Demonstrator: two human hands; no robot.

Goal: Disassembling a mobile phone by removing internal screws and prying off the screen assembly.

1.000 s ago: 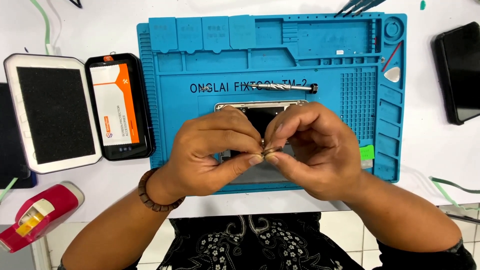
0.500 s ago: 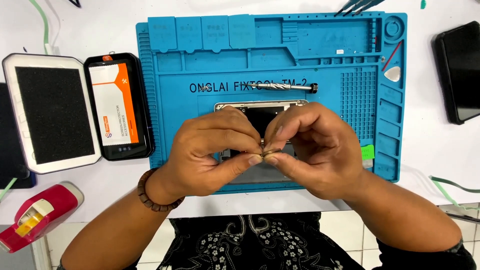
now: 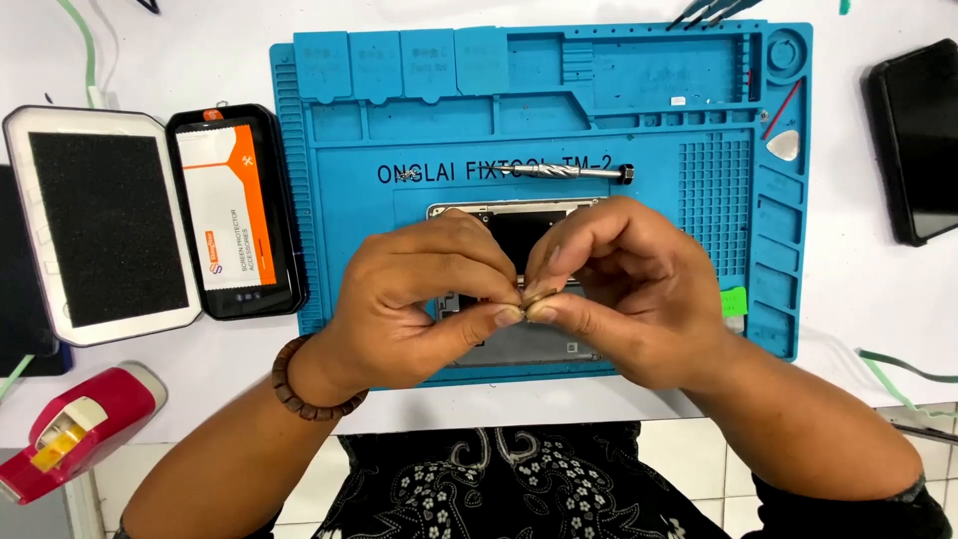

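My left hand [image 3: 424, 299] and my right hand [image 3: 629, 289] meet fingertip to fingertip above an opened phone [image 3: 519, 225] that lies on the blue work mat [image 3: 339, 220]. Between the pinched thumbs and forefingers sits a tiny brownish part [image 3: 526, 296], too small to identify. Both hands pinch it from opposite sides. The hands hide most of the phone; only its top edge and part of its lower body show. A beaded bracelet circles my left wrist.
A metal screwdriver [image 3: 564, 172] lies on the mat above the phone. A white guitar-pick tool [image 3: 785, 146] and a red stick rest at the mat's right. Left of the mat sits an open case [image 3: 110, 225] with an orange-and-white packet. A red tape dispenser [image 3: 70, 424] stands lower left; a black phone [image 3: 923, 140] lies far right.
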